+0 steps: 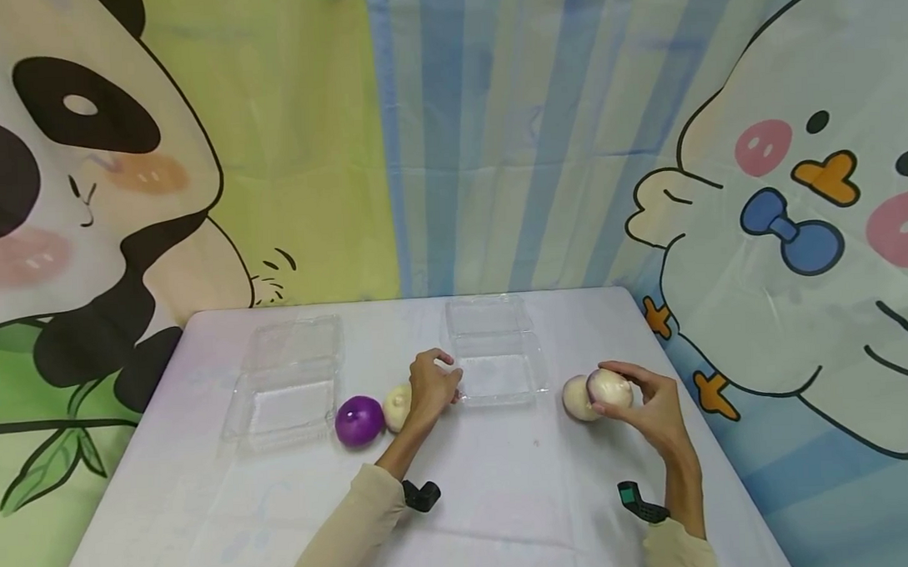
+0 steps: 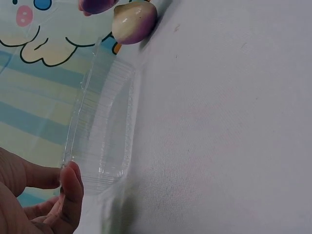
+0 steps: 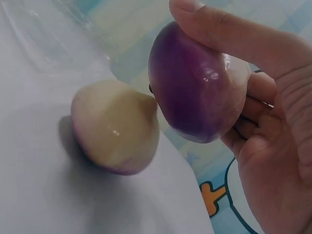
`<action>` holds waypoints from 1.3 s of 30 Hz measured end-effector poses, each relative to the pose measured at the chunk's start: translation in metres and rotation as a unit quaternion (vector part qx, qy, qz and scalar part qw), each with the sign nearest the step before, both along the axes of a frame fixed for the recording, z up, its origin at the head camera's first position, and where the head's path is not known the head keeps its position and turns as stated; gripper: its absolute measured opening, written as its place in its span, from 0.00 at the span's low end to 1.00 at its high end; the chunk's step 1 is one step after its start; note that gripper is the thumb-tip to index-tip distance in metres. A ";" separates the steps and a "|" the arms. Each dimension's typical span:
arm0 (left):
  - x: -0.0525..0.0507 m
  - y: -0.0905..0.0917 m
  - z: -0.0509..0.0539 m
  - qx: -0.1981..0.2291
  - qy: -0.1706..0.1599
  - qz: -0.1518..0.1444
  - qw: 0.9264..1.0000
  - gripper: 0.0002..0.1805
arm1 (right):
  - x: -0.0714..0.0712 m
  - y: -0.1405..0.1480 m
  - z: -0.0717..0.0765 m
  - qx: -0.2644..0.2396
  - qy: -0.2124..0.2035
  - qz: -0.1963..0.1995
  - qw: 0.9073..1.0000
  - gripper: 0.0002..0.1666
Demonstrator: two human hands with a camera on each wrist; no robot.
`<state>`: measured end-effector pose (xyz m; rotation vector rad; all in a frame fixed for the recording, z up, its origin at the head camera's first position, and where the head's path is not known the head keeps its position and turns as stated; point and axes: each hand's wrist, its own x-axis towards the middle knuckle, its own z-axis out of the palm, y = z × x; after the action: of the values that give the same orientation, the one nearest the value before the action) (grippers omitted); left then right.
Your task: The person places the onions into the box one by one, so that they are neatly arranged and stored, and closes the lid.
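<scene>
Here, right grip (image 1: 657, 403) clamps a near-round onion (image 1: 610, 389), pale side up; left grip (image 1: 431, 384) pinches container (image 2: 100, 117).

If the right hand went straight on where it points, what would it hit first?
Likely the other bulb, just beyond the held bulb, though depth is unclear; the right hand might pass above.

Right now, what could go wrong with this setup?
The held vegetable is round and glossy, so it could slip from the right hand. The neighbouring vegetable rests close by and might get bumped and roll. The left hand pinches the thin clear container at its edge; a tug could shift it.
</scene>
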<state>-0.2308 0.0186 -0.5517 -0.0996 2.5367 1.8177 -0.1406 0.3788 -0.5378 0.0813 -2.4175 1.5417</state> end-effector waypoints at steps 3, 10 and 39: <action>-0.001 0.001 0.000 -0.001 -0.003 -0.003 1.000 0.12 | -0.003 -0.003 -0.001 -0.005 0.002 0.005 1.000 0.36; 0.000 0.002 0.000 -0.001 0.002 -0.003 1.000 0.11 | -0.007 -0.006 0.001 0.010 0.009 0.021 1.000 0.35; -0.001 0.000 0.002 0.001 -0.006 -0.008 1.000 0.12 | -0.025 -0.047 -0.001 0.004 0.013 0.082 0.997 0.36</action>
<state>-0.2314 0.0181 -0.5495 -0.0894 2.5195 1.8087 -0.1659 0.3313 -0.5388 0.3077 -2.4497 1.5880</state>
